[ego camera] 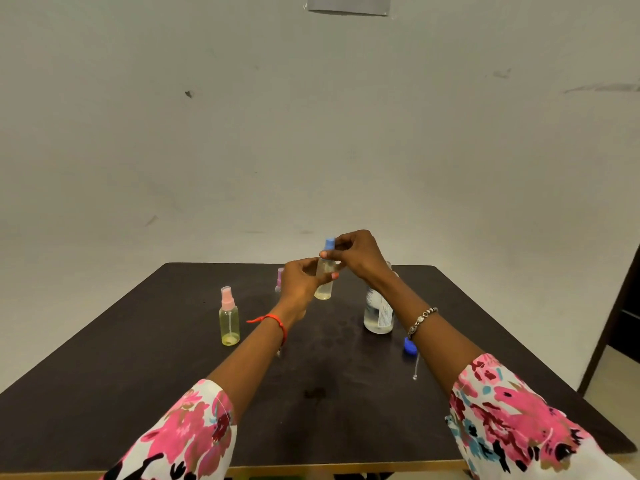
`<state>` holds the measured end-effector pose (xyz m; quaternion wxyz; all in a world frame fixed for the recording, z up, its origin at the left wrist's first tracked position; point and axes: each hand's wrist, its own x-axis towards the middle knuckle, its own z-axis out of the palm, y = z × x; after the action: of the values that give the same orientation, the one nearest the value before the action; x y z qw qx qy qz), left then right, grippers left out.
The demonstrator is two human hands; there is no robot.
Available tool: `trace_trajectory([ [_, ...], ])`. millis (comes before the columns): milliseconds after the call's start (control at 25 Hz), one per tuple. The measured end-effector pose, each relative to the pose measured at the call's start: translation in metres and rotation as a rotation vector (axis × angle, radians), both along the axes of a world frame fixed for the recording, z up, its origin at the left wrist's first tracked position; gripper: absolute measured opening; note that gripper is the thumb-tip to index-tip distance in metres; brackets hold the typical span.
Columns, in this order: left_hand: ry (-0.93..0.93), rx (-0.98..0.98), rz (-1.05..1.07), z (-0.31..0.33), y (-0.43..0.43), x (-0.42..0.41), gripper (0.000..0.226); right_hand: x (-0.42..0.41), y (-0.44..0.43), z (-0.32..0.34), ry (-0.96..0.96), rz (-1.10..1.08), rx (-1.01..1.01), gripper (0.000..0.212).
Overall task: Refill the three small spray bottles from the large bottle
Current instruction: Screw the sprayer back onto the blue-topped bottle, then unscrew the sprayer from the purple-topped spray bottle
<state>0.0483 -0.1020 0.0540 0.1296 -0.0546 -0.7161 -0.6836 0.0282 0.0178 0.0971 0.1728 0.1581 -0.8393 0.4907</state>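
The left hand (301, 278) covers most of a third small bottle (280, 277) behind it. Only a pale purple top and a sliver of clear body show. The right forearm crosses the large bottle (377, 313), hiding its neck and top. What remains is a clear, round plastic body with a printed label, standing right of centre. A blue cap (409, 346) lies on the table (138, 375) near that bottle, half tucked under the beaded bracelet (422, 320). A thin pale strand just nearer is too fine to identify.

At the far middle of the table, the left hand's fingers curl round the body of a small bottle (323, 287), which is upright, clear and cylindrical, with pale yellowish liquid. The right hand (360, 252) pinches its blue spray top (329, 243) between thumb and fingertips. Whether its base touches the table cannot be told.

To the left, well apart, stands a pink-topped bottle (229, 317) with a little yellow liquid at the bottom. The table is dark and matt with a light edge, and the floral sleeves are cut off by the bottom of the view.
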Motion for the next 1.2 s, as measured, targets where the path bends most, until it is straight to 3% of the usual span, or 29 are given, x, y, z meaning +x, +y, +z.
trace_trajectory([
  [160, -0.131, -0.075, -0.074, -0.027, -0.007, -0.007, 0.068, -0.012, 0.003, -0.039, -0.077, -0.100, 0.040, 0.023],
  [600, -0.252, -0.398, -0.123, -0.080, -0.032, -0.012, 0.061, -0.032, 0.001, -0.094, -0.149, -0.192, 0.084, 0.022],
  [840, -0.230, -0.375, 0.021, -0.087, -0.040, -0.022, 0.059, -0.041, -0.010, -0.079, -0.117, -0.215, 0.101, 0.054],
  [1000, -0.195, -0.372, 0.193, -0.085, -0.044, -0.040, 0.063, -0.046, -0.037, -0.059, 0.021, -0.122, 0.162, 0.052],
  [1200, -0.228, -0.318, 0.240, -0.091, -0.046, -0.061, 0.087, -0.070, -0.076, -0.063, -0.136, 0.024, 0.163, 0.056],
])
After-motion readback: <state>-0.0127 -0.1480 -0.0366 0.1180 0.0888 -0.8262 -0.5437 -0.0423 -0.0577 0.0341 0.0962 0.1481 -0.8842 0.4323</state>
